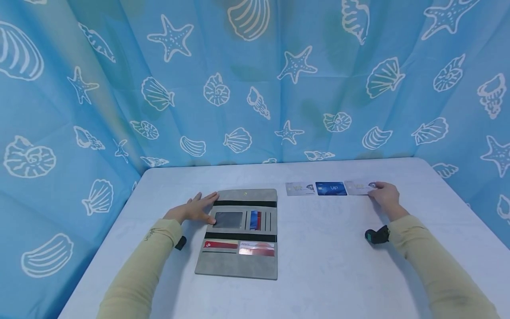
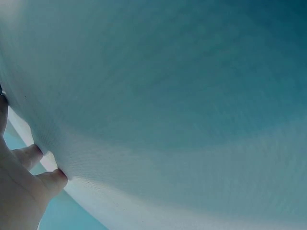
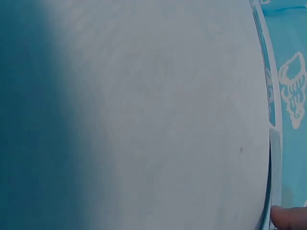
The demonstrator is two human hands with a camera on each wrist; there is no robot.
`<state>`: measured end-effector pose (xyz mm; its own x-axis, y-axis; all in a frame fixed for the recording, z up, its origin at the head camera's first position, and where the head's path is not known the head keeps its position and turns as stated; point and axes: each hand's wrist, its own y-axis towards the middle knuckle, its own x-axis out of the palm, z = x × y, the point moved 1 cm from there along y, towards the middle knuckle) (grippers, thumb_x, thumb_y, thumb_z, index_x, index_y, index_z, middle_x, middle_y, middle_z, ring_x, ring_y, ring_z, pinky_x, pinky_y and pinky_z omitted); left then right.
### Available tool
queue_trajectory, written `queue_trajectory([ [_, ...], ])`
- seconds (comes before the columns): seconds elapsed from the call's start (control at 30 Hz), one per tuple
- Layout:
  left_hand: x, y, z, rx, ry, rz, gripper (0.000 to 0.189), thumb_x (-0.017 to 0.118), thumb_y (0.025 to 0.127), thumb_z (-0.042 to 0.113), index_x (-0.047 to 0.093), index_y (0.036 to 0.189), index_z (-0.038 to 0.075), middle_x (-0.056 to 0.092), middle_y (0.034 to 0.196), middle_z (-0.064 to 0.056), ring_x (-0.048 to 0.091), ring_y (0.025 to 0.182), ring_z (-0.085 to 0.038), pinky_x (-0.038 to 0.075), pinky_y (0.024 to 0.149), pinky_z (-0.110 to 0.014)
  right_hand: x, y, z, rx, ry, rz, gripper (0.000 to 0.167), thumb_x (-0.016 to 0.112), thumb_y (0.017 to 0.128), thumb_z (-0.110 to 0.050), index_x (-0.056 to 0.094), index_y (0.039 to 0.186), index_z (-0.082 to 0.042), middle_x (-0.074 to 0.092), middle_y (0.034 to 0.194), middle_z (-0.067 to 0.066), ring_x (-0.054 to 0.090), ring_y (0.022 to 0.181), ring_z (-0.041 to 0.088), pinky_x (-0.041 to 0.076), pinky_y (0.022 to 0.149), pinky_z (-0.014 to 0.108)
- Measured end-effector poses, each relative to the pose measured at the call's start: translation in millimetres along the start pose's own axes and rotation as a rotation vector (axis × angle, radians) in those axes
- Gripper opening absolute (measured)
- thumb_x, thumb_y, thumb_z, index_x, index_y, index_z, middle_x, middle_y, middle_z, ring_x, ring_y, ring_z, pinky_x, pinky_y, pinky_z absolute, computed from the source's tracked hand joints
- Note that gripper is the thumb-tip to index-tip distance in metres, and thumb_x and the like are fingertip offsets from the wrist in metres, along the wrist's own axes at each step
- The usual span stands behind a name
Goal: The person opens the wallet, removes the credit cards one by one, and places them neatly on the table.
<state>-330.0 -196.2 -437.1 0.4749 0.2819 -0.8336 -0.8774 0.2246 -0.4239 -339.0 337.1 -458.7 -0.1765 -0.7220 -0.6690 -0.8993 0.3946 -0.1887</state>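
A grey wallet [image 1: 236, 269] lies unfolded on the white table, cards showing in several of its slots. At its left edge rests my left hand [image 1: 196, 208], fingers spread, with the thumb by the clear window pocket [image 1: 228, 220]. Off to the right, a row of cards lies near the far edge: a pale VIP card [image 1: 299, 189], a blue VIP card [image 1: 331, 188] and another pale card [image 1: 356, 188]. My right hand [image 1: 384, 196] pinches that last card by its right end. In the right wrist view, a fingertip [image 3: 288, 218] sits on the card, its near edge slightly raised.
Red and white cards [image 1: 256, 249] fill the wallet's lower slots, and a blue and red pair [image 1: 255, 220] stands in a narrow upper slot. Behind the white table [image 1: 318, 266] hangs a blue curtain [image 1: 255, 79] with shells and starfish. Each wrist carries a black device [image 1: 376, 235].
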Motion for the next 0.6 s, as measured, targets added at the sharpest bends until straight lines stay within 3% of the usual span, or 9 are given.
queue_trajectory([
  [0.6, -0.5, -1.0, 0.9, 0.010, 0.008, -0.004, 0.092, 0.072, 0.076, 0.039, 0.015, 0.148, 0.024, 0.007, 0.154, -0.011, -0.009, 0.138, -0.039, -0.002, 0.104, -0.065, 4, -7.8, -10, 0.050, 0.005, 0.008, 0.059, 0.048, 0.090, -0.004, 0.019, 0.139, 0.011, 0.028, 0.139, 0.033, 0.029, 0.128, 0.046, 0.030, 0.105, 0.050],
])
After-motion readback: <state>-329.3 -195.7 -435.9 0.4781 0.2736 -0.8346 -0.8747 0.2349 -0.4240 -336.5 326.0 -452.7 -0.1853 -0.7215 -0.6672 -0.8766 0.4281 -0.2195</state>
